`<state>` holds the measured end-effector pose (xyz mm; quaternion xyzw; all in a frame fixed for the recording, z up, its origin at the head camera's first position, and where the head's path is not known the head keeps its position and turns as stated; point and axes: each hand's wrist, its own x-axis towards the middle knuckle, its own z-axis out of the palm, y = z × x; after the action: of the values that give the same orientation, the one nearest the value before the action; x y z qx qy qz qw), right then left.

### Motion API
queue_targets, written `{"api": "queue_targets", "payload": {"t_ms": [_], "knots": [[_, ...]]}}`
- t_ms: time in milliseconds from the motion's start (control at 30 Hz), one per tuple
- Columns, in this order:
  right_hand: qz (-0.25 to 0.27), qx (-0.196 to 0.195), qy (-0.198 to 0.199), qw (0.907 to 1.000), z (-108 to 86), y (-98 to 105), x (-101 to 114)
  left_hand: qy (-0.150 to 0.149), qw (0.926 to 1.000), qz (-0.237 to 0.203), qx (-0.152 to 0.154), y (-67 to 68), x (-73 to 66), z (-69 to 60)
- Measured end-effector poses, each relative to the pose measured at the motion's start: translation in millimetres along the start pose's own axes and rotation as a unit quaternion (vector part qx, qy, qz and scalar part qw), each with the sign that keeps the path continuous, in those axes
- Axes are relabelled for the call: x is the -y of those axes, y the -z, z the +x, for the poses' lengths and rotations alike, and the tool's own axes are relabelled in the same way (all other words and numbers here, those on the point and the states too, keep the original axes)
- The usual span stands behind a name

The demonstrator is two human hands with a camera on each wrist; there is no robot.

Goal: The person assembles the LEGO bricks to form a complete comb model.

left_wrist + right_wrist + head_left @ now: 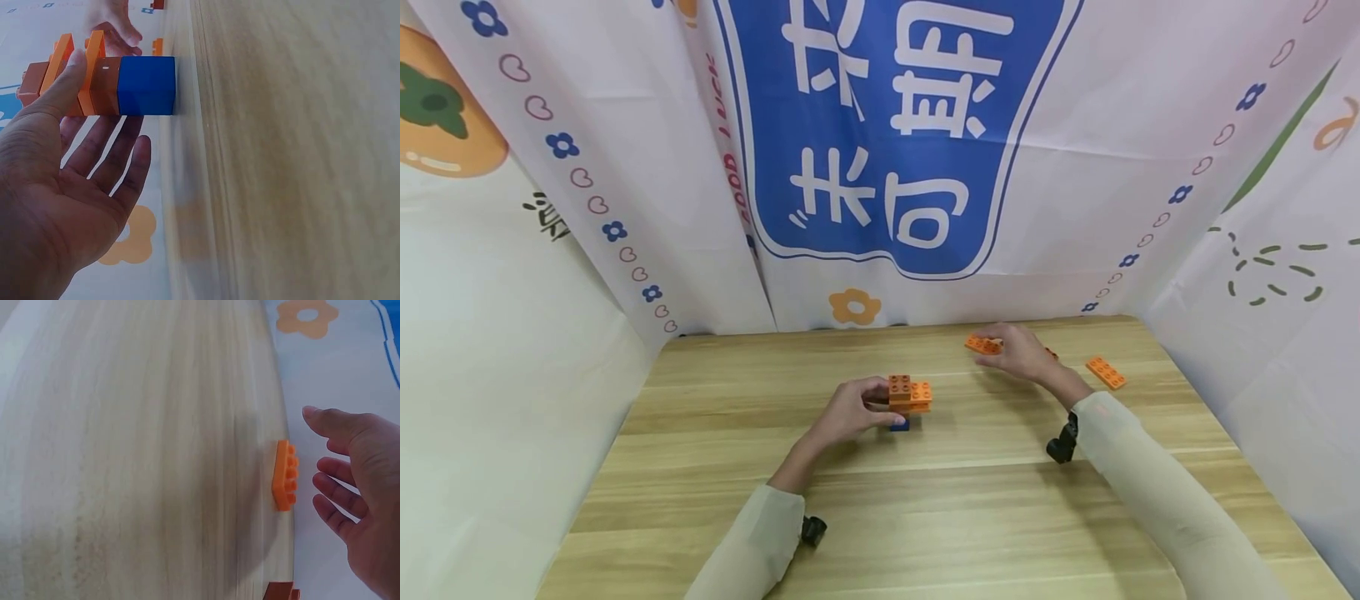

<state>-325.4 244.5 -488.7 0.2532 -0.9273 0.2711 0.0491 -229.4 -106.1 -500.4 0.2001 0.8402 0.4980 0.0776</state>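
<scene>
Holding a stack of brown, orange and blue bricks [910, 397] between thumb and fingers of the left hand [850, 408], with blue lowest, toward the rear of the table [955, 525]. Hovering with the right hand [1019, 352], thumb and fingers wide apart, above a flat orange brick [979, 343] lying near the back edge, left of a second orange brick [1105, 372].

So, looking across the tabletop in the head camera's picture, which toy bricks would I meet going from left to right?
Brown, orange and blue brick stack → thin orange brick → partly hidden reddish-brown brick → eight-stud orange brick.
</scene>
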Motion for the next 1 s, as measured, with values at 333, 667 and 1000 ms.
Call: {"api": "queue_targets", "payload": {"t_ms": [333, 667, 1000], "knots": [[-0.030, 0.000, -0.008, 0.9995, 2.7, -6.3, -16.3, -0.015, 0.9996, -0.020, -0.017, 0.1, -0.7, -2.4], [-0.011, -0.005, -0.022, 0.9997, 2.2, -13.5, -29.9, -0.018, 0.9993, -0.022, -0.024, -0.3, -4.7, -3.6], [0.016, -0.007, -0.051, 0.9985, 3.2, -19.9, -36.4, -0.023, 0.9991, -0.023, -0.028, 0.3, -3.7, -3.2]]}}
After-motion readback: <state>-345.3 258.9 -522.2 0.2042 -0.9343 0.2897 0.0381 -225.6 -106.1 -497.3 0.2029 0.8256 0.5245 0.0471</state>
